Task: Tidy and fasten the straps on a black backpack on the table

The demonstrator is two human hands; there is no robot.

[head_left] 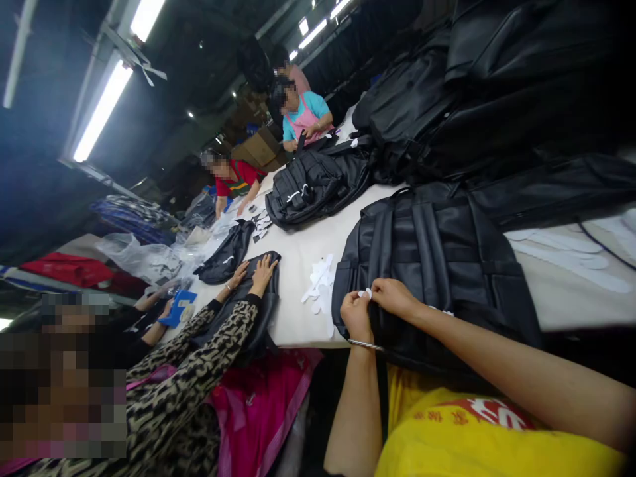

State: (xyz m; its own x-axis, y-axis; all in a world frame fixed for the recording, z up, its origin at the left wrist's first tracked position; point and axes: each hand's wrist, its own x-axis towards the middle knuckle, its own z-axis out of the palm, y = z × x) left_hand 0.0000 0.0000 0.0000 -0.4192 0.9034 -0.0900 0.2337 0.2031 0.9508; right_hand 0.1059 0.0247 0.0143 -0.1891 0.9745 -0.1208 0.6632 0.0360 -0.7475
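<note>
Backpack (437, 265) flat beneath left hand (356, 315) and right hand (393, 297), both pinching white tag (365, 292).

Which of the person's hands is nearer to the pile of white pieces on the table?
Left. The left hand sits just beside the white pieces; the right hand is farther, over the black backpack.

I make out a black backpack (437, 265) on an off-white table (303, 245), a white tag (366, 292) and white paper shapes (320, 281). The wearer's shirt (447, 437) is yellow with red print. A neighbour's sleeve (209, 358) is leopard-spotted tan and black; the fabric (263, 404) is magenta.
</note>
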